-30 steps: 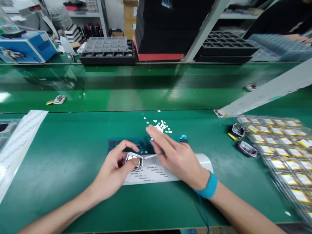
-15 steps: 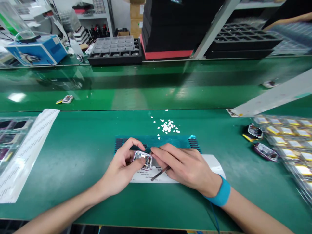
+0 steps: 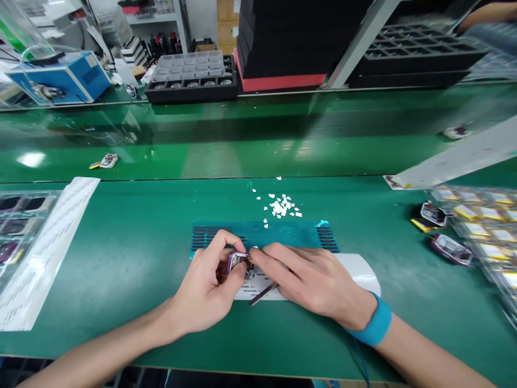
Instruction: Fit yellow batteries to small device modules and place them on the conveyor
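My left hand (image 3: 212,280) is closed around a small purple-rimmed device housing (image 3: 235,261) with electronics showing inside; the fingers cover much of it. Beside it, my right hand (image 3: 311,275) has thumb and forefinger tips close to the housing's right edge. A thin dark metal tool, apparently tweezers (image 3: 262,294), sticks out from under its curled fingers. Below both hands lie a white printed backing sheet (image 3: 355,270) and a translucent blue film (image 3: 278,233) with dark strips. A blue wrist strap (image 3: 374,323) circles my right wrist.
White scraps (image 3: 281,207) are scattered beyond the film. To the right, two opened devices (image 3: 450,249) lie near a clear tray of yellow-edged batteries (image 3: 480,231). A long white strip (image 3: 52,258) overlaps a tray (image 3: 16,226) on the left. A slanted white post (image 3: 456,153) stands at right.
My left hand has tilted the housing, so its open face now shows less. My right fingertips have stayed close to its edge, with the tool still in the hand. The camera view shifted slightly.
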Motion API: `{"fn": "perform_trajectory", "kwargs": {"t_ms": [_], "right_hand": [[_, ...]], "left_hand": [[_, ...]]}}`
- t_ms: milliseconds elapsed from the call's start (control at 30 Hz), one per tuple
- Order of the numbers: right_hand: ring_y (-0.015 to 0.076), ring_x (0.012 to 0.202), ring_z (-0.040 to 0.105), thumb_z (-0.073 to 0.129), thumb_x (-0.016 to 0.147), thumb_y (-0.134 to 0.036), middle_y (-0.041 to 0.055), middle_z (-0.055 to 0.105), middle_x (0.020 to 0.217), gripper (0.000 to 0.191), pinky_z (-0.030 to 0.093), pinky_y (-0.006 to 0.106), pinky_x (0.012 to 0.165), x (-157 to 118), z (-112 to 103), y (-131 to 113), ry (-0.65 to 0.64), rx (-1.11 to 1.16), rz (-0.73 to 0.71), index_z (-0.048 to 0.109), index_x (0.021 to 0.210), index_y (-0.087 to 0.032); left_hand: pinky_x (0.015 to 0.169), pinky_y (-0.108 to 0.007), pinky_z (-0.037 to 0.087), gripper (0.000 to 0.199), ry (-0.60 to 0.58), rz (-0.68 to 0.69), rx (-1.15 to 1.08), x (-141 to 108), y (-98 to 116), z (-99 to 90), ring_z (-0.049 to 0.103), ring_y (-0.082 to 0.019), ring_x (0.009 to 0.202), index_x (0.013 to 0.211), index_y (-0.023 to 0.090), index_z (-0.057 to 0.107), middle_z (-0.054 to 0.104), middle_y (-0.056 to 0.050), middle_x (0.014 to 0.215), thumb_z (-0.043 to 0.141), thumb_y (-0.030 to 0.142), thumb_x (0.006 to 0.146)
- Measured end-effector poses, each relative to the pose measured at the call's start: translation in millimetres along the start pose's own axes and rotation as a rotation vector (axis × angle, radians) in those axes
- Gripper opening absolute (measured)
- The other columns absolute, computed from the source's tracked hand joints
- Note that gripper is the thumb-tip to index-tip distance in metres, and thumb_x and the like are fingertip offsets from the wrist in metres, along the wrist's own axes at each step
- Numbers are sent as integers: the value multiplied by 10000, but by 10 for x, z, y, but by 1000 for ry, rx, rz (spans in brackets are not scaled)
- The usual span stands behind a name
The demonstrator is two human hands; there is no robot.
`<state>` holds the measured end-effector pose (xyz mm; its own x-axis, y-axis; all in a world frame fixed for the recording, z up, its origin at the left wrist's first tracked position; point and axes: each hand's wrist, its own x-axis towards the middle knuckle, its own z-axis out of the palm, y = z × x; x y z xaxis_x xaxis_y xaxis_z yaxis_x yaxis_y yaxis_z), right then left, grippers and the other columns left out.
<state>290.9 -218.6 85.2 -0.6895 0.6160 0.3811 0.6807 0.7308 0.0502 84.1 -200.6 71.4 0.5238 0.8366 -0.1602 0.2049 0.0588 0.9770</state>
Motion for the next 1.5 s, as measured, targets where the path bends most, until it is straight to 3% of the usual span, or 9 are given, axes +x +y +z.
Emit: {"fn": "perform_trajectory", "kwargs": {"t_ms": [533, 733, 867, 1000, 1100, 1200, 1333, 1500], "right_hand": [[148, 616, 647, 349, 988, -82, 67, 709, 812, 327, 507, 267, 500, -18, 9, -142, 48, 79, 30, 671, 1045, -84], [119, 595, 548, 432, 1027, -185, 16, 618, 740, 232, 448, 238, 518, 77, -61, -155, 94, 775, 418, 660, 996, -152], [104, 595, 500, 554, 982, -233, -3, 596, 740, 153, 383, 233, 521, 134, -117, -163, -4, 1004, 599, 651, 883, -168], [91, 536, 363, 599, 965, -394, -54, 445, 622, 307, 297, 227, 472, 133, -62, -202, -46, 1291, 781, 559, 748, -181], [93, 539, 332, 606, 947, -455, -58, 419, 625, 333, 283, 225, 467, 116, -14, -217, -41, 1432, 874, 550, 761, -184], [93, 540, 343, 612, 936, -473, -45, 453, 635, 348, 274, 226, 459, 111, 3, -198, -46, 1431, 926, 566, 757, -178], [97, 558, 420, 520, 993, -456, -27, 524, 627, 398, 343, 232, 509, 126, -1, -142, -82, 1464, 858, 586, 722, -172], [103, 610, 522, 486, 1023, -403, -13, 602, 669, 402, 432, 231, 581, 132, -11, -106, -65, 1447, 800, 586, 704, -179]], "left_hand": [[422, -191, 239, 93, 137, 153, 82, -93, -65, 88, 326, -62, 429, 912, 222, 466, 443, 100, 545, 530, 155, 925], [479, -211, 286, 66, 82, 188, 24, -87, -42, 37, 363, -77, 483, 910, 221, 480, 464, 79, 583, 519, 191, 953], [527, -229, 327, 45, 12, 222, 17, -102, -42, 37, 420, -91, 538, 980, 224, 470, 518, 56, 652, 489, 184, 971], [539, -238, 335, 49, -31, 228, 4, -110, -62, 35, 439, -98, 558, 1007, 226, 469, 507, 57, 649, 490, 191, 979], [535, -229, 358, 34, -36, 206, -44, -98, -49, 28, 463, -97, 570, 1017, 217, 485, 514, 49, 658, 493, 208, 985], [504, -206, 405, 65, -58, 105, -197, -75, -2, 19, 450, -72, 510, 997, 207, 493, 543, 42, 674, 523, 262, 981], [386, -164, 360, 186, -79, -59, -410, -49, 50, 8, 427, -51, 411, 964, 207, 479, 595, 33, 638, 579, 364, 959], [357, -141, 323, 248, -90, -118, -485, -34, 59, -2, 413, -32, 363, 950, 205, 467, 646, 19, 626, 603, 412, 943]]}}
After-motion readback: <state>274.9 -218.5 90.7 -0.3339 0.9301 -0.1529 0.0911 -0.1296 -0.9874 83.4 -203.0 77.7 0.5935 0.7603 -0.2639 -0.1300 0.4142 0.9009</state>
